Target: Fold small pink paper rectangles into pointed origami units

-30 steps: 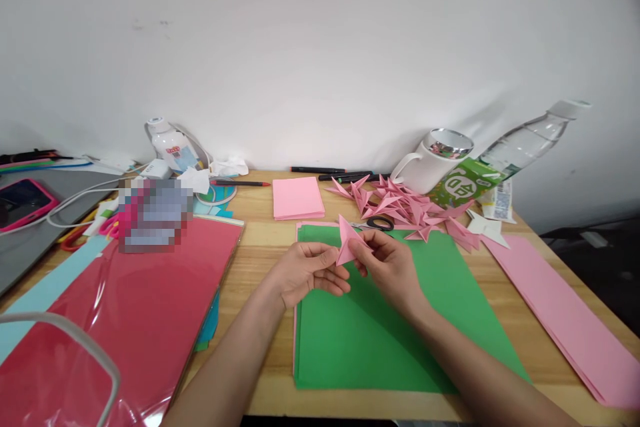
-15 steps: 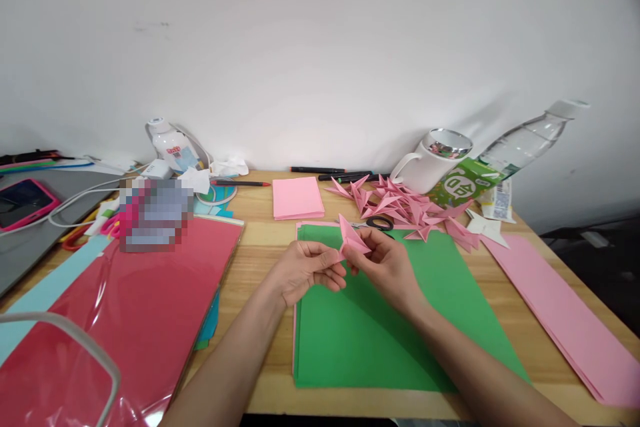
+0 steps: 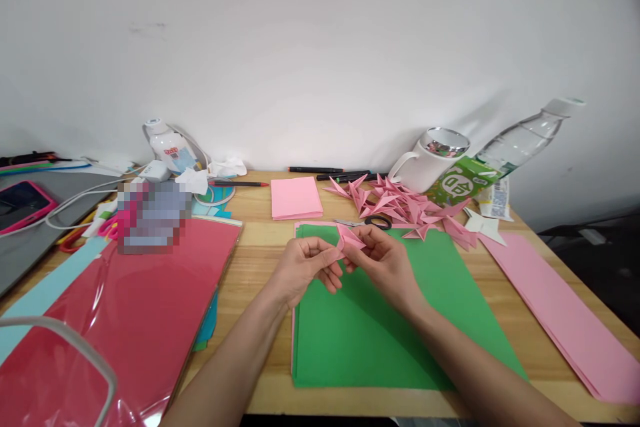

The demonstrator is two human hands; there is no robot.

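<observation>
Pinching a small piece of folded pink paper at the centre of the frame, I hold it above the upper left part of a green sheet. My left hand is half open: thumb and forefinger close on the lower left corner, while the other fingers curl loosely below. My right hand grasps the right side, thumb laid on the near face and fingers bent behind it; they hide part of the fold.

Beneath me is a pale wooden table, and the green sheet lies on it in the lower middle, on top of other sheets, with my right forearm across it. A plain white wall fills the top, and the right edge falls away into a dark area.

Just beyond my right hand lie scissors with a black handle. Past them, right of centre, a heap of pink folded pieces covers the foot of a white mug; a green box sits beside it, blocking the base of a tilted clear bottle. Pink squares are stacked near the upper middle, long pink strips lie lower right, and red paper under clear plastic takes the lower left.
</observation>
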